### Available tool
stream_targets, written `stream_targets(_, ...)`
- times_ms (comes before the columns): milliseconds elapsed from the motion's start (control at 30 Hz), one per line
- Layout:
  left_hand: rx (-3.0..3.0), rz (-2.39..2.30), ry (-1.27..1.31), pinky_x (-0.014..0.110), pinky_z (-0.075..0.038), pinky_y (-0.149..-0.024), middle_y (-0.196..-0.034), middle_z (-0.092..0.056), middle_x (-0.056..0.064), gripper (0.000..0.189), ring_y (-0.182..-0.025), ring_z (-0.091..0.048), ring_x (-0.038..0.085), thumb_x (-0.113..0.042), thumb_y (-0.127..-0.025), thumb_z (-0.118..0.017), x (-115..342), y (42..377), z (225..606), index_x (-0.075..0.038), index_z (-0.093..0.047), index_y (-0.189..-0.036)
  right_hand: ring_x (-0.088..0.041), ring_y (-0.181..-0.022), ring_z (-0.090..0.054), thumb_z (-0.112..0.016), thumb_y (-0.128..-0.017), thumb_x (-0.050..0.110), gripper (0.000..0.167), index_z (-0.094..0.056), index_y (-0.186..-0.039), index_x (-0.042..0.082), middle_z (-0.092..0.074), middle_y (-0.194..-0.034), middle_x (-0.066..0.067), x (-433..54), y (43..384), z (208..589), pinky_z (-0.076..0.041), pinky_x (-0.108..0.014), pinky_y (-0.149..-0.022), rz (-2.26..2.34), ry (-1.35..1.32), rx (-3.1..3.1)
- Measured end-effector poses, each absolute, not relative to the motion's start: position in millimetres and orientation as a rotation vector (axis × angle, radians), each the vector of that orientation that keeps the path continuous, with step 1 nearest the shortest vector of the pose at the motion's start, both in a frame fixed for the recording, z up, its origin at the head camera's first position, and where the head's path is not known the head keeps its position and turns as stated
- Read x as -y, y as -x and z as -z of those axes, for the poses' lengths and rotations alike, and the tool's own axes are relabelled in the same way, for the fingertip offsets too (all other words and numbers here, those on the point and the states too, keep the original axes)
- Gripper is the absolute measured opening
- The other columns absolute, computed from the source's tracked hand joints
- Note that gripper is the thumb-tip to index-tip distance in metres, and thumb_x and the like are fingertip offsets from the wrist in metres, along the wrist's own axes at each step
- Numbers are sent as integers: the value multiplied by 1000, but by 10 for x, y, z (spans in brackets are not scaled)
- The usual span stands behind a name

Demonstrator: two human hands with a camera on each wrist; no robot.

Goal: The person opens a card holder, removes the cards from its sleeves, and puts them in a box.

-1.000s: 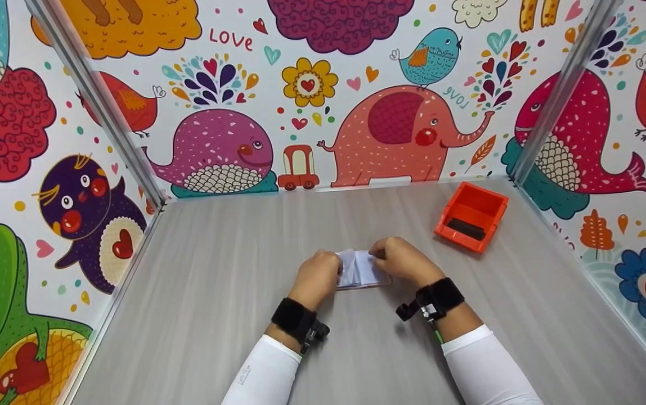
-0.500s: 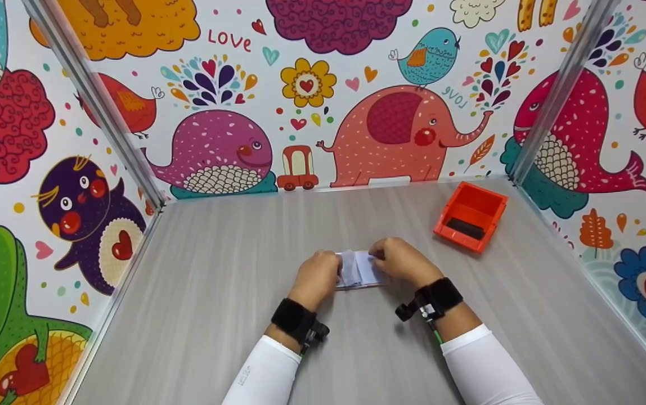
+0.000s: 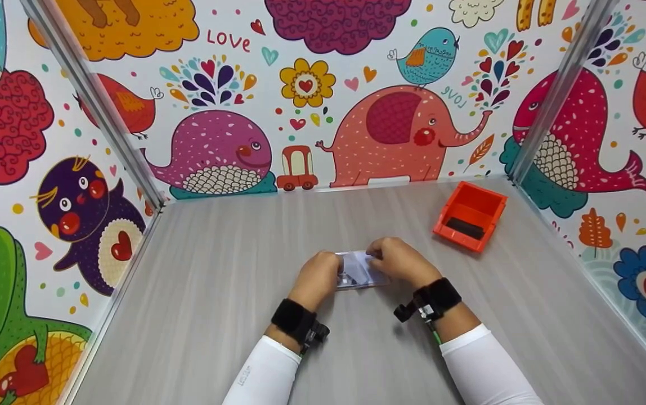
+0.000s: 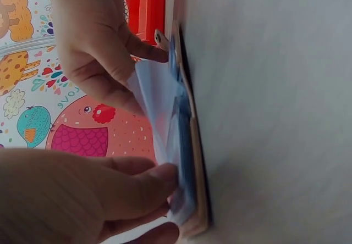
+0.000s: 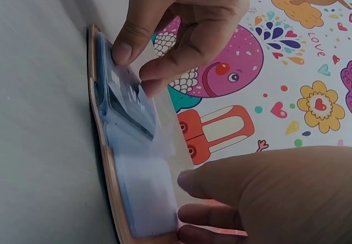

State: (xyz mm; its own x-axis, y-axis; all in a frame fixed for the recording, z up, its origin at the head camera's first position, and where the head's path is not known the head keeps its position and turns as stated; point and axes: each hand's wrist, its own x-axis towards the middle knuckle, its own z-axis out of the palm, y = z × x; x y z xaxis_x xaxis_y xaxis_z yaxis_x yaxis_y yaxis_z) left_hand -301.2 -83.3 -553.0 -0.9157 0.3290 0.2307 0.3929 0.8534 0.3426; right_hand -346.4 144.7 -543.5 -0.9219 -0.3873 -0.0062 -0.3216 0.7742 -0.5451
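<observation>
Far left of the left grip: printed wall panel, white with cartoon animals, met by a metal corner rail (image 3: 98, 112).

Left grip (image 3: 314, 275): bare hand, black band at the wrist. Thumb and fingers closed to a pinch on the left-hand leaves of the card holder (image 3: 355, 270).

Card holder: on the worktop (image 3: 233, 270), between the two grips. Opened flat, inner side up; long axis runs left-right from one grip to the other, fold pointing away from the person. Thin rectangular form, rounded corners; tan cover (image 4: 200, 172), smooth. Clear plastic leaves (image 5: 146, 192), bluish, glossy; one tilts up off the stack. Dark glossy insert (image 5: 129, 115) under the left thumb.

Right grip (image 3: 404, 261): fingers bent, touching the holder's right part; slight gap between thumb and fingers at the edge. Cannot tell whether they pinch anything.

Beyond and right of the right grip, well apart: orange-red bin (image 3: 476, 199), open-topped, plastic, sloped walls; black bar-shaped object (image 3: 465, 228) inside.
</observation>
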Motion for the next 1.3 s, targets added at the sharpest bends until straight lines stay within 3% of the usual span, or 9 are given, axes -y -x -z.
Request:
stream_targets(200, 2860, 580, 571, 43, -58, -73, -85, -80, 3, 20, -76, -65, 19, 9, -81, -77, 831, 3024, 5528, -10, -82, -82, -25, -100, -76, -85, -98, 20, 26, -84, -117, 2, -83, -109, -13, -1314, 3401, 5386, -65, -48, -93, 925, 708, -2849)
stream_targets(400, 2867, 563, 568, 42, -56, -70, -86, -80, 5, 16, -73, -58, 16, 7, -85, -75, 826, 3031, 5522, -8, -80, -81, -20, -89, -70, -93, -86, 16, 25, -82, -103, 2, -79, -99, -12, -1195, 3341, 5426, -60, -37, -83, 901, 895, -2846)
stream_targets(667, 2861, 515, 573, 40, -54, -67, -84, -80, 5, 18, -70, -57, 16, 5, -87, -75, 828, 3044, 5542, -9, -77, -76, -17, -84, -62, -98, -75, 16, 35, -83, -104, 3, -74, -101, -11, -1147, 3318, 5459, -56, -35, -77, 765, 950, -2888)
stream_targets(1067, 2853, 523, 573, 41, -53, -66, -82, -78, 5, 17, -69, -53, 15, 5, -88, -76, 825, 3021, 5516, -8, -77, -76, -14, -82, -58, -92, -76, 12, 31, -84, -105, 4, -70, -98, -5, -1140, 3299, 5454, -53, -34, -74, 720, 933, -2916)
stream_targets(1300, 2808, 566, 594, 49, -60, -73, -85, -79, 9, 15, -74, -70, 26, 4, -88, -75, 842, 3044, 5570, -8, -75, -78, -19, -84, -65, -81, -86, 7, 18, -81, -104, 3, -76, -97, -9, -1161, 3298, 5408, -60, -43, -79, 742, 873, -2970)
